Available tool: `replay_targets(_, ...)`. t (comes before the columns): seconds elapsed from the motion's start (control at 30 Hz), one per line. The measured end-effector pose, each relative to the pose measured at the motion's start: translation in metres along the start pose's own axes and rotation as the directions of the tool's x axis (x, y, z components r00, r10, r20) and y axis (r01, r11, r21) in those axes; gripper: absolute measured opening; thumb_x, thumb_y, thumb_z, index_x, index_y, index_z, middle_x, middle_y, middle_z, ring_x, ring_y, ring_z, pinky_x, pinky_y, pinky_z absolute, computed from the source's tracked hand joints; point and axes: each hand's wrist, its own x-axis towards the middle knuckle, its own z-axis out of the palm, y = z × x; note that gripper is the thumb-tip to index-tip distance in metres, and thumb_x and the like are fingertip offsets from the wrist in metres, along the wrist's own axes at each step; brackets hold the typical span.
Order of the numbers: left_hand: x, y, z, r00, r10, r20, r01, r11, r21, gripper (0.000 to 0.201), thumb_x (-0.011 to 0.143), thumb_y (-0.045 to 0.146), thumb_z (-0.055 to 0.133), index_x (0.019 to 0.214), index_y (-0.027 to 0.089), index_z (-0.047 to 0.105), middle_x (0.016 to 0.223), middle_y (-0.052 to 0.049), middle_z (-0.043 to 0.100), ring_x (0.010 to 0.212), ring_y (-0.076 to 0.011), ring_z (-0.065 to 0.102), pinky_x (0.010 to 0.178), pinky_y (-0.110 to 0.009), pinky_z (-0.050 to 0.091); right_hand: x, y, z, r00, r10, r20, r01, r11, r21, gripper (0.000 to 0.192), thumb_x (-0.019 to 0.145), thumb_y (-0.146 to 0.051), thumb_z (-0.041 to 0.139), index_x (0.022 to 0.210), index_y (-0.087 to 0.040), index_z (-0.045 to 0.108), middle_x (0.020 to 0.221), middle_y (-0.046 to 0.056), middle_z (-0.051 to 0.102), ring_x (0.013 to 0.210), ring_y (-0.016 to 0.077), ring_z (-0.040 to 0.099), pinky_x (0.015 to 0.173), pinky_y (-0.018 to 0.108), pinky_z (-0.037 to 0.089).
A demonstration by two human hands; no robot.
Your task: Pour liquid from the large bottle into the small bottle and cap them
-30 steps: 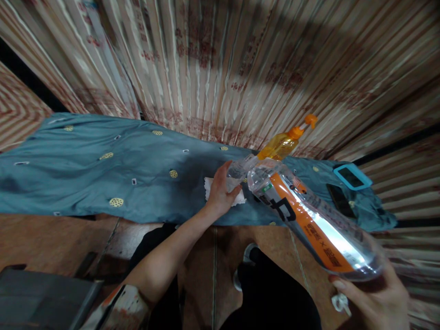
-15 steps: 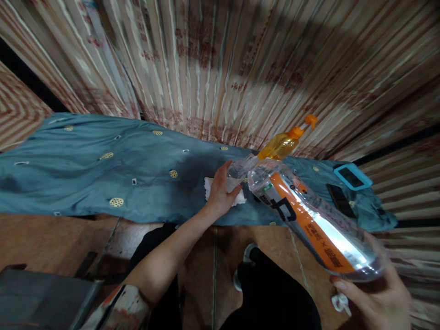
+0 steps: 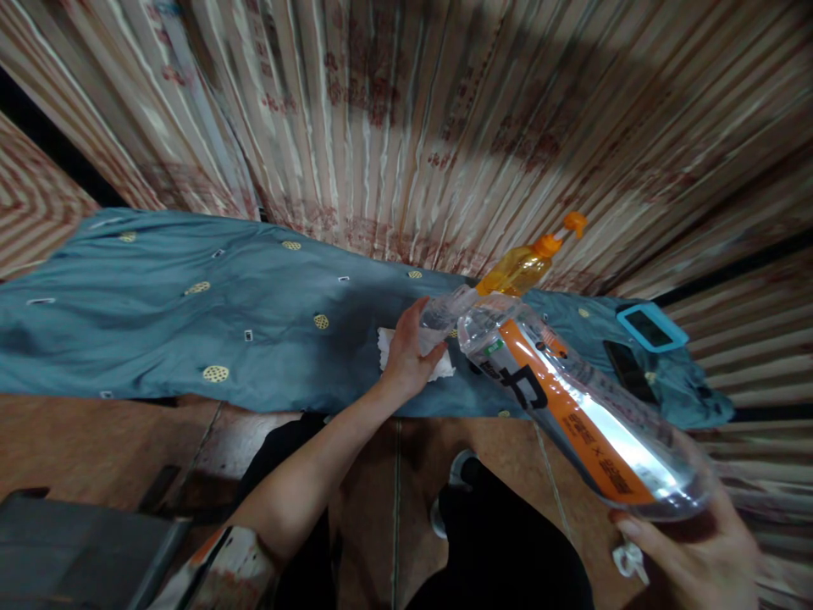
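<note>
L hand (image 3: 410, 352) clamped on clear cup (image 3: 445, 309), by napkin (image 3: 384, 349) on surface (image 3: 285, 296); R hand (image 3: 705, 538) gripping bottle (image 3: 565, 407) nr base, tilted, top end by cup. Prob. best: cup steady, ends aligned, tilt slow.

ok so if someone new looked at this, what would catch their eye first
Probably the big clear bottle with its bright orange label, tilted in the right hand at the lower right. Next would be the yellow pump bottle with its orange top, just beyond it near the striped curtain. Near the middle, the left hand grips a clear object above a white paper.
</note>
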Motion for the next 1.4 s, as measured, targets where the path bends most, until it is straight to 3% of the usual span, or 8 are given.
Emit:
replay_targets(0.3, 0.0, 0.001, 0.0, 1.0, 0.012, -0.014, -0.012, 1.0, -0.007, 0.074, 0.083, 0.027, 0.073, 0.147, 0.023, 0.038, 0.152, -0.016, 0.054, 0.142, -0.0331, 0.052, 0.119, -0.058, 0.04, 0.0, 0.003, -0.002, 0.998, -0.055, 0.025, 0.056, 0.998, -0.015, 0.096, 0.047, -0.061, 0.095, 0.132, -0.029, 0.064, 0.132, 0.006, 0.064, 0.128, 0.0434, 0.056, 0.118, 0.057, 0.038)
replay_targets(0.47, 0.001, 0.002, 0.0, 1.0, -0.004, -0.014, 0.004, 1.0, -0.012, 0.073, 0.082, 0.026, 0.073, 0.147, 0.024, 0.038, 0.151, -0.015, 0.054, 0.141, -0.0325, 0.052, 0.12, -0.058, 0.039, 0.002, 0.012, -0.009, 0.992, -0.082, 0.098, 0.086, 0.996, -0.035, 0.094, 0.051, -0.055, 0.097, 0.135, -0.029, 0.062, 0.135, 0.007, 0.063, 0.13, 0.0433, 0.055, 0.118, 0.057, 0.037)
replay_targets(0.8, 0.001, 0.004, -0.001, 1.0, -0.01, 0.003, 0.01, 1.0, -0.021, 0.073, 0.083, 0.027, 0.073, 0.147, 0.022, 0.037, 0.152, -0.016, 0.053, 0.142, -0.033, 0.051, 0.12, -0.058, 0.039, 0.0, 0.003, -0.003, 0.996, -0.07, 0.053, 0.072, 0.997, -0.035, 0.1, 0.05, -0.061, 0.095, 0.136, -0.024, 0.062, 0.136, 0.011, 0.062, 0.131, 0.0457, 0.053, 0.119, 0.06, 0.035)
replay_targets(0.93, 0.001, 0.003, -0.001, 1.0, -0.009, -0.008, 0.009, 1.0, -0.019, 0.073, 0.083, 0.028, 0.073, 0.147, 0.023, 0.038, 0.151, -0.015, 0.054, 0.141, -0.0331, 0.052, 0.119, -0.058, 0.04, 0.001, 0.006, -0.003, 0.997, -0.071, 0.044, 0.073, 0.996, -0.047, 0.105, 0.046, -0.061, 0.096, 0.137, -0.022, 0.062, 0.136, 0.011, 0.062, 0.13, 0.0454, 0.054, 0.116, 0.057, 0.04)
replay_targets(1.17, 0.002, 0.003, -0.002, 1.0, -0.007, -0.005, 0.007, 1.0, -0.014, 0.073, 0.082, 0.027, 0.074, 0.146, 0.023, 0.04, 0.151, -0.016, 0.055, 0.14, -0.0333, 0.053, 0.118, -0.058, 0.041, -0.001, 0.005, -0.001, 0.997, -0.065, 0.05, 0.067, 0.997, -0.034, 0.091, 0.05, -0.061, 0.095, 0.132, -0.035, 0.066, 0.129, 0.001, 0.067, 0.122, 0.0381, 0.062, 0.107, 0.044, 0.053)
replay_targets(1.4, 0.001, 0.003, -0.001, 1.0, -0.009, -0.019, 0.009, 1.0, -0.009, 0.073, 0.082, 0.026, 0.073, 0.147, 0.024, 0.039, 0.151, -0.015, 0.055, 0.141, -0.0334, 0.052, 0.12, -0.058, 0.04, 0.001, 0.001, 0.003, 0.99, -0.131, 0.052, 0.133, 0.99, -0.041, 0.093, 0.05, -0.061, 0.095, 0.132, -0.026, 0.066, 0.127, 0.006, 0.067, 0.119, 0.0397, 0.064, 0.101, 0.047, 0.058)
